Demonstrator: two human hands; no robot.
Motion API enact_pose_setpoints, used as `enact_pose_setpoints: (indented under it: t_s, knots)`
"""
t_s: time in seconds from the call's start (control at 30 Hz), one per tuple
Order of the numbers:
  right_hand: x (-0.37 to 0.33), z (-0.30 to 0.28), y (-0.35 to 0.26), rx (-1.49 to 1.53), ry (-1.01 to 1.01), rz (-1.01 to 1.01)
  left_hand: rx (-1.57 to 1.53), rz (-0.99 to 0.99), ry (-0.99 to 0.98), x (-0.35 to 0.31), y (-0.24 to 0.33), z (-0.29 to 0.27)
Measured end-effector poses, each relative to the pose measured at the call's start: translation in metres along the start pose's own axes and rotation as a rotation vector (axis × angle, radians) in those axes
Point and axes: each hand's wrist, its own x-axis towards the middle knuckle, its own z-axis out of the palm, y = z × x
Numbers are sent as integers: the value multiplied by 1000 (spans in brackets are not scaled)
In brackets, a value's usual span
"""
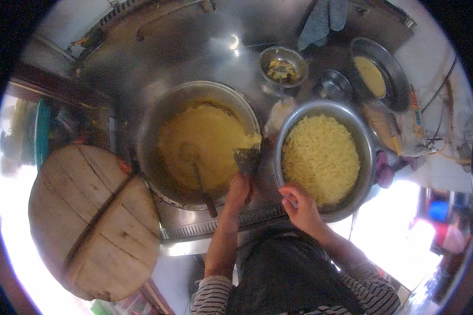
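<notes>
Scraper (247, 160) with a dark, flat blade is what I watch from my end: it sits over the right edge of the big pot, its handle end covered by the left hand (240, 190), whose fingers are closed around it. I'd judge it light and stiff, easily turned in a wet grip, so the low end of the handle is the place to take hold, clear of the blade. Beside it, the right hand (301, 207) curls its fingers at the near rim of the large metal bowl (367, 157); the picture is grainy there, so I cannot tell whether they pinch the rim. Pale yellow pieces (323, 152) heap inside that bowl and look soft, likely slippery and quick to break if pressed. To the left, the pot (194, 92) holds thick yellow liquid, with a ladle (203, 188) leaning out toward the person, and a round wooden lid (97, 218) lies just beside it. Farther off I see a small bowl (284, 52) of yellow food, a deep pan (398, 86) and a blue cloth (323, 23).
</notes>
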Motion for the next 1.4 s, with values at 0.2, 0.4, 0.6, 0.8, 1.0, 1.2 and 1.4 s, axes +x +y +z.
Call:
enact_pose_setpoints:
  t_s: [0.2, 0.4, 0.6, 0.8, 1.0, 1.2, 1.4]
  knots:
    - [-12, -14, -1, 47, 83, 71, -286, -179, 30, 36, -8, 4]
    - [-15, -23, -9, 63, 120, 44, -393, -150, 171, 70, 6, 15]
    - [-20, -33, -3, 119, 79, 79, -421, -43, 192, 68, 30, 18]
    - [-35, -43, 21, 120, 162, 163, -618, 66, 108, 30, 67, -36]
    - [-53, -33, 25, 73, 140, 196, 1188, 205, 494, 40, -20, -151]
    - [-51, -38, 25, 114, 184, 297, 1340, 124, 341, 19, -51, -79]
    - [-50, -34, 25, 160, 187, 291, 241, 370, 332, 22, -57, -24]
